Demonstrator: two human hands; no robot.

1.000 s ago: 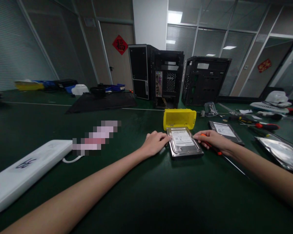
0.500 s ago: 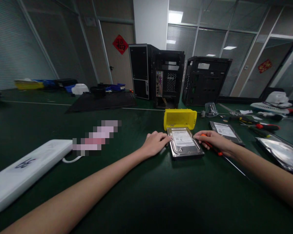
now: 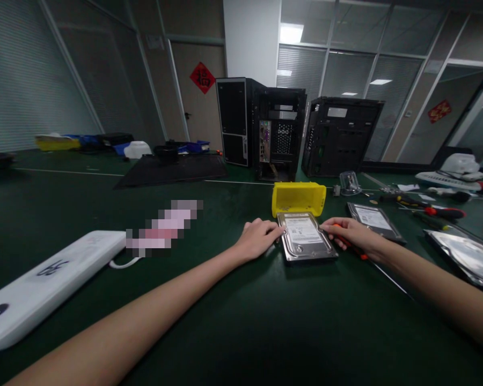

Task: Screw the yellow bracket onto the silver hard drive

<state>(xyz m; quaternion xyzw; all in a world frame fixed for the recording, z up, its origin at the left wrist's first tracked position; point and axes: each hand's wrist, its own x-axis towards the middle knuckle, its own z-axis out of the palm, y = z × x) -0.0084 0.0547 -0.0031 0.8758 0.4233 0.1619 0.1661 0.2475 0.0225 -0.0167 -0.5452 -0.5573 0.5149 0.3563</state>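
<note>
A silver hard drive [image 3: 305, 237] with a white label lies label up on the green table, its far edge against a yellow bin [image 3: 298, 198]. My left hand [image 3: 260, 239] grips the drive's left edge, thumb on the rim and fingers curled beside it. At the opposite edge, the thumb of my right hand [image 3: 349, 236] touches the drive. Those right fingers are wrapped round the orange handle of a screwdriver [image 3: 392, 280], whose long shaft points back toward me under the forearm. Another hard drive [image 3: 373, 220] lies just beyond the right hand.
Computer cases [image 3: 279, 134] stand at the back. A drive with a bright metal face [image 3: 467, 256] and red-handled pliers [image 3: 446, 212] lie to the right. On the left are a white power bank [image 3: 52, 284] with a cable and a black mat [image 3: 173, 170].
The whole view has shifted slightly, so things appear a little further right and lower. Both hands keep their places at the hard drive, and the screwdriver stays in the right hand.
</note>
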